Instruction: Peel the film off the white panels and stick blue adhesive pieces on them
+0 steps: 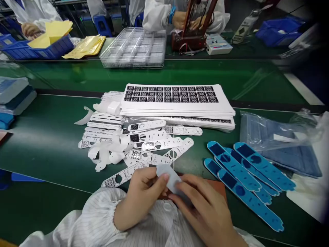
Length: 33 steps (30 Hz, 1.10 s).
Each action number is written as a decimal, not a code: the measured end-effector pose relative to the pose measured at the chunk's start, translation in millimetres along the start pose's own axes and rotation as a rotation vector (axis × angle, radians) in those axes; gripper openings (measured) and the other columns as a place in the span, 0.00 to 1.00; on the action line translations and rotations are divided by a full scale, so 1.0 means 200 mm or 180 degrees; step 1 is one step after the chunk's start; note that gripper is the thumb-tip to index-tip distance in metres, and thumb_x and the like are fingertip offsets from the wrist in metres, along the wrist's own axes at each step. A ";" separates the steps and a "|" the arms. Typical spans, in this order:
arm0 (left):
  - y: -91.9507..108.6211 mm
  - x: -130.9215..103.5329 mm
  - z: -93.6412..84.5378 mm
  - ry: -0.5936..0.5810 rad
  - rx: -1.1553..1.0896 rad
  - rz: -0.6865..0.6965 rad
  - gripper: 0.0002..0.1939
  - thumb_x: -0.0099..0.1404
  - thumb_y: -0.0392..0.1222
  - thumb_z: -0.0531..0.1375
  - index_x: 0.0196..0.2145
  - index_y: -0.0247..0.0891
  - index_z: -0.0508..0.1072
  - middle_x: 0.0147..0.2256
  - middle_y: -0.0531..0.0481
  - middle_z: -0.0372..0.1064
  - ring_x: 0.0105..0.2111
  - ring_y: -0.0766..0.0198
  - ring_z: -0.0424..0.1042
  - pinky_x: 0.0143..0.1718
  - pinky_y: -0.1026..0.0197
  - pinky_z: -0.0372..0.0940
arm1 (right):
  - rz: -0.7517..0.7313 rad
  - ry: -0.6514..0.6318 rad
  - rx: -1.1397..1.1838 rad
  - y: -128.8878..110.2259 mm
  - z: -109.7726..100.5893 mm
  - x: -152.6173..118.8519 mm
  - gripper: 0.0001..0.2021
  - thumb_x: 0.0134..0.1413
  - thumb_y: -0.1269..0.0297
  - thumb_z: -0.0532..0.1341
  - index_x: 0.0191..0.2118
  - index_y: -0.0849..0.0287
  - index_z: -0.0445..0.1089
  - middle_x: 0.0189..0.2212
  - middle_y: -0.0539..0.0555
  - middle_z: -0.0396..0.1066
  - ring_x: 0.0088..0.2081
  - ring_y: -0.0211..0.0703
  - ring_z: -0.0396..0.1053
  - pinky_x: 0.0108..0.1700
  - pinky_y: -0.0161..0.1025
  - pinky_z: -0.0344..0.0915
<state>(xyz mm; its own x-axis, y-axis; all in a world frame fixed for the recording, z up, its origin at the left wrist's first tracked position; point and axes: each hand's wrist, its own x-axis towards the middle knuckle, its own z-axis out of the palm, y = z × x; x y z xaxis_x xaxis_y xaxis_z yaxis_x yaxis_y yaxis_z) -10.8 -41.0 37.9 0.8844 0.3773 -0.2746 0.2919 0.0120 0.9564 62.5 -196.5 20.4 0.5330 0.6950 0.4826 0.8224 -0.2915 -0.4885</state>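
I hold a pale grey, round-ended thin strip (168, 173) above the near edge of the dark green surface (56, 137), close to my body. My left hand (147, 190) pinches its upper end between thumb and bent fingers; my right hand (203, 202) closes around its lower part, forefinger over it and thumb beneath. I judge the step in hand to be fine work on this one piece, perhaps separating a thin layer, since crumpled translucent white scraps (117, 156) lie near. The next move seems to call for a steady left pinch while my right fingertips work along the edge without creasing it. Left of centre lie white strips with black print (156, 144); to my right, overlapping bright blue strips (252, 171).
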 end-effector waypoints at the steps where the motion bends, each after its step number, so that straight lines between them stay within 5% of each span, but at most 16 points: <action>1: 0.00 0.00 -0.01 -0.0036 0.0006 0.0049 0.19 0.61 0.50 0.57 0.19 0.35 0.67 0.16 0.52 0.66 0.18 0.67 0.67 0.20 0.67 0.64 | -0.0108 0.0028 -0.0070 0.02 -0.01 -0.01 0.05 0.57 0.69 0.59 0.40 0.60 0.69 0.39 0.59 0.72 0.39 0.45 0.72 0.40 0.38 0.70; 7: -0.06 -0.04 -0.13 0.0242 0.1158 0.1253 0.09 0.64 0.37 0.56 0.42 0.39 0.72 0.29 0.52 0.71 0.29 0.69 0.70 0.31 0.68 0.65 | -0.0222 -0.0458 -0.0241 0.18 -0.09 -0.10 0.10 0.60 0.71 0.57 0.46 0.59 0.69 0.42 0.58 0.71 0.41 0.45 0.70 0.40 0.43 0.68; 13: -0.15 -0.07 -0.13 -0.0022 0.2849 0.2580 0.09 0.63 0.31 0.57 0.41 0.35 0.71 0.36 0.49 0.72 0.38 0.62 0.66 0.45 0.54 0.60 | -0.0540 -0.0864 -0.0312 0.20 -0.06 -0.18 0.11 0.61 0.73 0.54 0.44 0.59 0.72 0.44 0.59 0.72 0.44 0.49 0.68 0.41 0.48 0.69; 24: -0.22 -0.06 -0.08 -0.0199 0.3463 0.2726 0.09 0.62 0.35 0.60 0.42 0.35 0.72 0.39 0.53 0.74 0.44 0.57 0.64 0.59 0.41 0.43 | -0.0488 -0.1006 -0.0374 0.21 -0.08 -0.19 0.10 0.61 0.71 0.55 0.47 0.59 0.69 0.49 0.59 0.70 0.46 0.51 0.65 0.43 0.49 0.68; 30: -0.20 -0.06 -0.07 -0.0198 0.3558 0.2819 0.09 0.62 0.33 0.58 0.41 0.35 0.73 0.37 0.51 0.74 0.42 0.56 0.65 0.59 0.40 0.44 | 0.0282 -0.0242 -0.0267 0.29 -0.24 -0.23 0.13 0.59 0.76 0.56 0.48 0.58 0.67 0.43 0.58 0.69 0.44 0.47 0.67 0.43 0.46 0.66; 33: -0.20 -0.05 -0.07 -0.0193 0.3530 0.2874 0.09 0.62 0.33 0.58 0.41 0.35 0.73 0.37 0.51 0.74 0.42 0.56 0.65 0.59 0.39 0.45 | 0.0289 -0.0291 -0.0286 0.30 -0.27 -0.27 0.12 0.57 0.75 0.59 0.46 0.58 0.68 0.40 0.56 0.70 0.42 0.46 0.68 0.41 0.45 0.67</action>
<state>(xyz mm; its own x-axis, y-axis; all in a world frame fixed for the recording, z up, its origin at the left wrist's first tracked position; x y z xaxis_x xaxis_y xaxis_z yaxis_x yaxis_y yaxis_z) -36.8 -33.0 4.0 0.9226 -0.1739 0.3443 -0.2654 -0.9339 0.2396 93.4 -288.3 4.4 0.5889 0.7188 0.3694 0.7884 -0.4105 -0.4582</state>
